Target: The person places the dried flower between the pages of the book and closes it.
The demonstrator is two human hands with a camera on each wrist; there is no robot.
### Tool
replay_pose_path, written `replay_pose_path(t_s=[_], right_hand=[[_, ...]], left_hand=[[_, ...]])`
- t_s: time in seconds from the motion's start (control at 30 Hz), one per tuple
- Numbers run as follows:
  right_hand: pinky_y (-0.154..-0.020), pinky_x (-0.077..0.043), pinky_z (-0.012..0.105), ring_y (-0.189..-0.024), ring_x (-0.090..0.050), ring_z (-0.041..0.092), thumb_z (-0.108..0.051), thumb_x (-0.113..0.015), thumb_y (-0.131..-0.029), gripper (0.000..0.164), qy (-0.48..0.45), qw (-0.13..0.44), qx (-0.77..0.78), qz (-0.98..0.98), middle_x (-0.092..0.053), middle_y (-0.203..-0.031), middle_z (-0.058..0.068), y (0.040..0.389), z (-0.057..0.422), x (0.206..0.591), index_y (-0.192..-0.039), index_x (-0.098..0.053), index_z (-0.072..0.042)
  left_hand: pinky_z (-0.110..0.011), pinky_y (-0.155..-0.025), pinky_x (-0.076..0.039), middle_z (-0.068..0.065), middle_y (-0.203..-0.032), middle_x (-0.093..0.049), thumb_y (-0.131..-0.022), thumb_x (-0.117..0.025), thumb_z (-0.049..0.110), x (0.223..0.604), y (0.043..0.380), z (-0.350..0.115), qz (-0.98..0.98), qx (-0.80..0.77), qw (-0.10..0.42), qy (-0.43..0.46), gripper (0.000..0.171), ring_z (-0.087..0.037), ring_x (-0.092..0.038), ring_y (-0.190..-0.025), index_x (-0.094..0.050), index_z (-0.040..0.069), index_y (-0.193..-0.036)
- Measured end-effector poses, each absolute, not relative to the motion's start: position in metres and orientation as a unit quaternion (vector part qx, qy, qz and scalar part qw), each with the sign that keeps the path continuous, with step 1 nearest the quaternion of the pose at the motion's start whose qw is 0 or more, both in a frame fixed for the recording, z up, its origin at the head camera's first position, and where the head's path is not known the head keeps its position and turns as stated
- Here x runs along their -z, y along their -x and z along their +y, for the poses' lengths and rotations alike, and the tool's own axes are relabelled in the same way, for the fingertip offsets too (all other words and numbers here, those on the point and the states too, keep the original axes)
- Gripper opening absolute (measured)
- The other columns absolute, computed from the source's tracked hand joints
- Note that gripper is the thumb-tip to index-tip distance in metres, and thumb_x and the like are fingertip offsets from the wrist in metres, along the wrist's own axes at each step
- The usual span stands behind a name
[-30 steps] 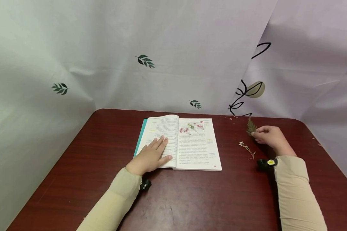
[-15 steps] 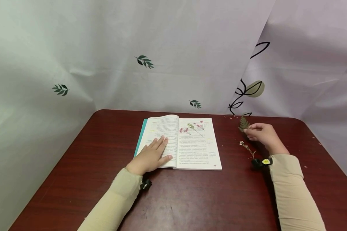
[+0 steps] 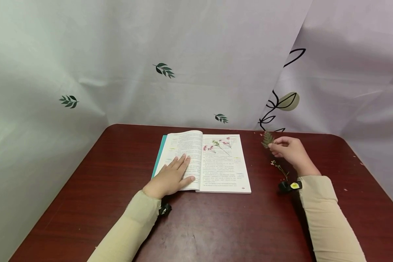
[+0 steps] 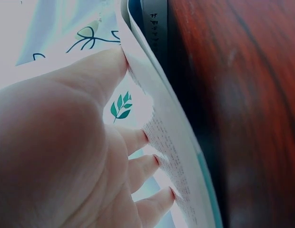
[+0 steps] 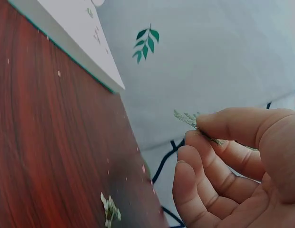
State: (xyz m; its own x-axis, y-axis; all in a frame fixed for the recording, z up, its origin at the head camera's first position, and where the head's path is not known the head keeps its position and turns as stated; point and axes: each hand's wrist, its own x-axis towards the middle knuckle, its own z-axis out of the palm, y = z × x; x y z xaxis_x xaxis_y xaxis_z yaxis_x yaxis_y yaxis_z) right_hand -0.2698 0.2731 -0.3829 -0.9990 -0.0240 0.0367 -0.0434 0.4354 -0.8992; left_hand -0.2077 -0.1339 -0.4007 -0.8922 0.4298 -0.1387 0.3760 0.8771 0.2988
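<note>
An open book (image 3: 221, 171) with a teal cover edge lies on the table, and several pressed pink flowers (image 3: 227, 141) and a pale green flower sprig (image 3: 217, 144) rest on its right page. My left hand (image 3: 170, 177) lies flat on the left page, fingers spread; the left wrist view has its fingertips on the printed paper. Right of the book, my right hand (image 3: 291, 153) pinches a dark green fern leaf (image 3: 267, 139) between thumb and forefinger, raised above the table in the right wrist view. Below that hand lies a small white flower sprig (image 3: 279, 168).
Small pink petal bits (image 3: 262, 134) are scattered on the red-brown wooden table (image 3: 222, 225), mostly at its back right. A pale cloth backdrop (image 3: 124, 65) with printed leaves hangs behind the table's back edge.
My right hand has moved left toward the book with the fern leaf in its fingers, its wrist now over the white sprig's stem end. The left hand has stayed in place.
</note>
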Motion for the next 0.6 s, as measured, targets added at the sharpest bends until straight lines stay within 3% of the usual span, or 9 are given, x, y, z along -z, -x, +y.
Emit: replay_pose_path(t_s=[0.33, 0.6], right_hand=[[-0.065, -0.056, 0.033, -0.067, -0.066, 0.020, -0.020, -0.068, -0.087, 0.034, -0.038, 0.017, -0.525, -0.850, -0.069, -0.082, 0.011, 0.266, 0.252, 0.377, -0.099, -0.057, 0.009], [-0.063, -0.055, 0.034, -0.067, -0.065, 0.025, -0.025, -0.070, -0.086, 0.029, -0.056, 0.032, -0.517, -0.853, -0.067, -0.076, 0.004, 0.265, 0.237, 0.383, -0.095, -0.062, 0.002]], left_hand=[[-0.060, -0.106, -0.019, -0.008, -0.156, -0.013, -0.095, -0.041, 0.055, 0.400, 0.207, -0.134, 0.964, -0.133, 0.098, -0.207, 0.074, -0.033, -0.012, -0.142, -0.018, 0.011, -0.151], [-0.060, -0.106, -0.018, -0.007, -0.156, -0.012, -0.095, -0.041, 0.055, 0.398, 0.206, -0.134, 0.963, -0.137, 0.104, -0.208, 0.075, -0.032, -0.011, -0.142, -0.017, 0.012, -0.151]])
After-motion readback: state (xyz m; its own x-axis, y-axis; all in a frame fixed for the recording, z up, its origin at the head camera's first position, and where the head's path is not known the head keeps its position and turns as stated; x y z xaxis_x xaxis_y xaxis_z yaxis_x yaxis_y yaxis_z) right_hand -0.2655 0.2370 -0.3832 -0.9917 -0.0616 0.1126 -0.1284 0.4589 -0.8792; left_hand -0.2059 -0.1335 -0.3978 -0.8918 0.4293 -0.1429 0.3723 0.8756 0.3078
